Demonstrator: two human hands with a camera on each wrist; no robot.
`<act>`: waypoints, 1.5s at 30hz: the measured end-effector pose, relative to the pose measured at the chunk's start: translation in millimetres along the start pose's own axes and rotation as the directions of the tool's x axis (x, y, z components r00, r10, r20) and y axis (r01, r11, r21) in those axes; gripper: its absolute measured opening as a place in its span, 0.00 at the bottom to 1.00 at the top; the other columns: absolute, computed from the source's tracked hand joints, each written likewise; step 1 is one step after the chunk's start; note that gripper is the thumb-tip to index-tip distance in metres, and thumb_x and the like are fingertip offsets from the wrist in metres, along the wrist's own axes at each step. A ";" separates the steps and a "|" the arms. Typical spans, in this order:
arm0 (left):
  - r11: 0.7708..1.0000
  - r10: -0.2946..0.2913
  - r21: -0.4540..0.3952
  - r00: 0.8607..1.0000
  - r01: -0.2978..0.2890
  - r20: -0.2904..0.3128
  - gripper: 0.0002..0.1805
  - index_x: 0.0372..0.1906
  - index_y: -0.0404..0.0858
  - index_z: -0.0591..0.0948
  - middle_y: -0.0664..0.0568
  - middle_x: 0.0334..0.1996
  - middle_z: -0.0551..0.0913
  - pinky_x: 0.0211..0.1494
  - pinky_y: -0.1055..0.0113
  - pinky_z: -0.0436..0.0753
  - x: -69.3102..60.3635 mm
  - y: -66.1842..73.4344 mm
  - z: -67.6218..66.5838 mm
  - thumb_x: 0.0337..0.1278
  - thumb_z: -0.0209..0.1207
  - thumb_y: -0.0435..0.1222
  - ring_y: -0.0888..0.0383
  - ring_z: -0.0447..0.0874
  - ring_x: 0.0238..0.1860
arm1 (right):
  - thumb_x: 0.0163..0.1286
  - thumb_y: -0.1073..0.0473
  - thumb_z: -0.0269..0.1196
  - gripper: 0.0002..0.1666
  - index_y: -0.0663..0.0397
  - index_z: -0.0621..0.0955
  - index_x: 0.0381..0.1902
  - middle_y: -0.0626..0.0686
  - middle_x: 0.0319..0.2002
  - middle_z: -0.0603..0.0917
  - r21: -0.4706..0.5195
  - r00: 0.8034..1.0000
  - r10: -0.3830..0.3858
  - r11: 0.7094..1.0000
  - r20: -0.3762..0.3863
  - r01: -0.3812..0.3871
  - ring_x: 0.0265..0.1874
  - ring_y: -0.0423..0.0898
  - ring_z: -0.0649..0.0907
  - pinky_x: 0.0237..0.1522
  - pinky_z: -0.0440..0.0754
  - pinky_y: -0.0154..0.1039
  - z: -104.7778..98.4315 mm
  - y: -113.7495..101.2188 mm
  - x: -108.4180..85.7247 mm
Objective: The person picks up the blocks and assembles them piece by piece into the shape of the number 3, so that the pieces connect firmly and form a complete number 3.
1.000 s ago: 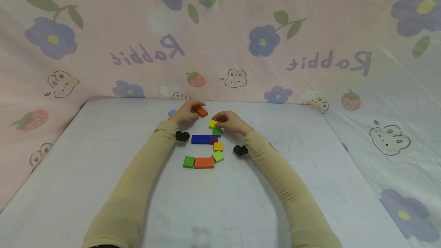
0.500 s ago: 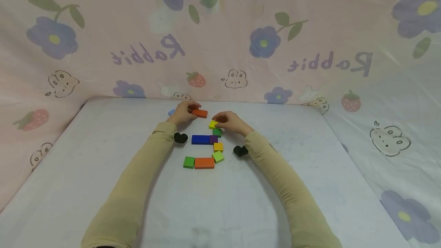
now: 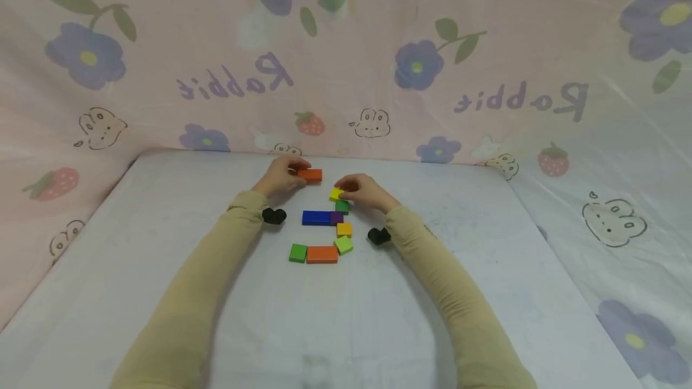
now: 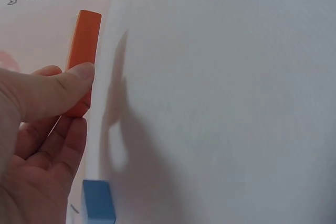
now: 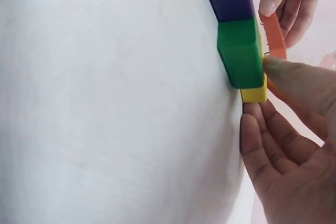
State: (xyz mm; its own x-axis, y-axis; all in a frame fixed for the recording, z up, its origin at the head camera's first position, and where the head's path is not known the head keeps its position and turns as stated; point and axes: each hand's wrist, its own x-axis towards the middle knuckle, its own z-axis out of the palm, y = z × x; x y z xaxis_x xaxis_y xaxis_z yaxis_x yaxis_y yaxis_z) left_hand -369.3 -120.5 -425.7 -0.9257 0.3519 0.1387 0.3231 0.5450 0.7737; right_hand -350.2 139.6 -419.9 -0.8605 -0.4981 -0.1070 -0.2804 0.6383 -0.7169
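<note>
My left hand (image 3: pixel 278 177) pinches an orange rectangular block (image 3: pixel 310 175) at its left end, near the table's far edge. The left wrist view has the thumb on one face of that block, which is off the table above its shadow. Close below the fingers there is a light blue block (image 4: pixel 98 202), hidden in the head view. With thumb and fingers, my right hand (image 3: pixel 367 192) holds a small yellow block (image 3: pixel 336 195) down by a green block (image 3: pixel 342 208). A gap separates the orange block from the yellow one.
A purple block (image 3: pixel 337 218) touches a long blue block (image 3: pixel 316 218). Nearer lie an amber block (image 3: pixel 343 230), a lime block (image 3: pixel 343 245), another orange block (image 3: pixel 322 254) and a green square (image 3: pixel 297 253). Behind the white table (image 3: pixel 432 293) hangs a patterned curtain (image 3: pixel 335 65).
The orange block has turned from slanted to level and shifted slightly left with my left hand. The light blue block has gone out of sight in the head view. My right hand stays put.
</note>
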 end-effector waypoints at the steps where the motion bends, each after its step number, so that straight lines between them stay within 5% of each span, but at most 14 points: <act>1: 1.000 0.012 -0.003 1.000 -0.012 0.001 0.23 0.55 0.33 0.79 0.43 0.52 0.79 0.59 0.56 0.72 -1.1 -0.2 -1.5 0.50 0.66 0.25 0.48 0.74 0.52 | 0.68 0.58 0.63 0.17 0.52 0.80 0.54 0.50 0.48 0.81 0.000 1.000 0.000 1.000 0.001 0.000 0.47 0.46 0.78 0.54 0.74 0.39 0.3 0.4 -0.1; 9: 1.000 0.003 -0.016 0.999 -0.002 0.045 0.22 0.53 0.32 0.80 0.43 0.51 0.80 0.58 0.58 0.73 -14.1 2.2 -6.4 0.48 0.66 0.23 0.49 0.76 0.52 | 0.68 0.59 0.63 0.17 0.53 0.80 0.54 0.50 0.49 0.81 -0.008 1.000 -0.009 1.000 -0.009 0.008 0.47 0.46 0.78 0.54 0.74 0.39 1.4 2.1 -0.7; 20: 1.000 0.000 0.013 0.996 -0.001 0.086 0.23 0.52 0.34 0.81 0.45 0.50 0.80 0.57 0.57 0.73 -29.2 13.1 5.5 0.47 0.69 0.27 0.50 0.76 0.50 | 0.68 0.60 0.63 0.17 0.54 0.80 0.54 0.51 0.48 0.81 -0.002 1.000 -0.016 1.000 -0.007 0.016 0.47 0.47 0.78 0.54 0.74 0.41 -0.3 -2.4 -3.5; 45: 1.000 -0.001 0.028 0.999 -0.001 0.051 0.19 0.50 0.37 0.82 0.46 0.46 0.81 0.52 0.59 0.75 -26.0 10.8 24.7 0.49 0.69 0.30 0.51 0.76 0.45 | 0.68 0.61 0.62 0.17 0.56 0.80 0.54 0.53 0.48 0.81 -0.006 1.000 -0.025 1.000 -0.007 0.025 0.46 0.48 0.78 0.54 0.73 0.41 0.2 -5.5 -4.0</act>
State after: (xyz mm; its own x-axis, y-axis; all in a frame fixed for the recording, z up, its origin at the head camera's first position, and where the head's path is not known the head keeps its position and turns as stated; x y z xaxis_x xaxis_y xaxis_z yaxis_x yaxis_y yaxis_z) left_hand -336.8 -104.9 -436.2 -0.9146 0.3901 0.1063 0.3291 0.5658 0.7560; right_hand -345.1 138.0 -415.7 -0.8563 -0.5096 -0.0843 -0.3042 0.6293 -0.7151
